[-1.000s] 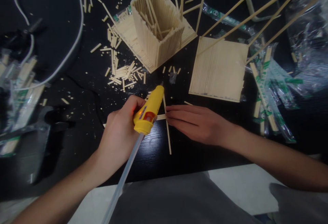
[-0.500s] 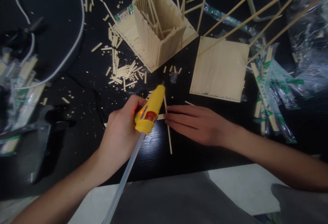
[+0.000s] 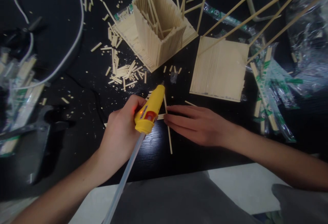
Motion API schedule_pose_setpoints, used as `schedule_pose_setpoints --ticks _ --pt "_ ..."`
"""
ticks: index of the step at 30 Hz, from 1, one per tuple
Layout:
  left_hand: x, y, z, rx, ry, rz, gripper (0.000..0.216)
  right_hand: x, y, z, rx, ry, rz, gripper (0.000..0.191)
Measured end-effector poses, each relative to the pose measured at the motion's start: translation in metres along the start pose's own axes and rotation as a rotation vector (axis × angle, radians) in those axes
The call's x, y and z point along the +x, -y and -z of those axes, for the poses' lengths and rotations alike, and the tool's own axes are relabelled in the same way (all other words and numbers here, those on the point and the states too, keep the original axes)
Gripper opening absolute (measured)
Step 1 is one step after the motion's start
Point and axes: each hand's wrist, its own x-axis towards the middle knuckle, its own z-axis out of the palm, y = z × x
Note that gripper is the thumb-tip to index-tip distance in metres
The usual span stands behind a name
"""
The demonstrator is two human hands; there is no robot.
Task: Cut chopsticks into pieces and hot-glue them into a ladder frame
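A yellow hot glue gun (image 3: 151, 109) is gripped in my left hand (image 3: 120, 131), its nozzle pointing away from me. A long clear glue stick (image 3: 125, 176) trails from its back end towards my lap. On the black table, a thin wooden stick (image 3: 169, 140) lies lengthwise, partly behind the gun and my fingers. My right hand (image 3: 200, 124) reaches in from the right with fingers stretched out, its fingertips resting on this stick. Short wooden pieces (image 3: 161, 117) lie crosswise against it, mostly hidden by the gun.
Beyond my hands stands a square box (image 3: 159, 29) of wooden sticks on a stick base. Right of it lies a flat stick panel (image 3: 219, 70). Cut stick bits (image 3: 123, 71) are scattered leftwards. Wrapped chopsticks (image 3: 266, 94), black pliers (image 3: 46, 128) and a white cable (image 3: 74, 46) lie around.
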Motion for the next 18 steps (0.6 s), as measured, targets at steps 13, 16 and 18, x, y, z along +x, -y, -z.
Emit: schedule_pose_setpoints --ticks 13,16,18 --pt "-0.0001 -0.0012 0.0007 0.0 -0.012 -0.005 0.025 0.0025 0.001 -0.0018 -0.013 -0.032 -0.017 0.023" --pt "-0.0004 -0.0006 0.0003 -0.009 -0.006 0.002 0.025 0.0015 0.0002 -0.0021 -0.033 -0.035 0.008 0.022" --pt "-0.0004 0.0001 -0.0004 -0.017 -0.004 0.007 0.025 0.0009 -0.0001 -0.0018 -0.032 -0.038 0.017 0.021"
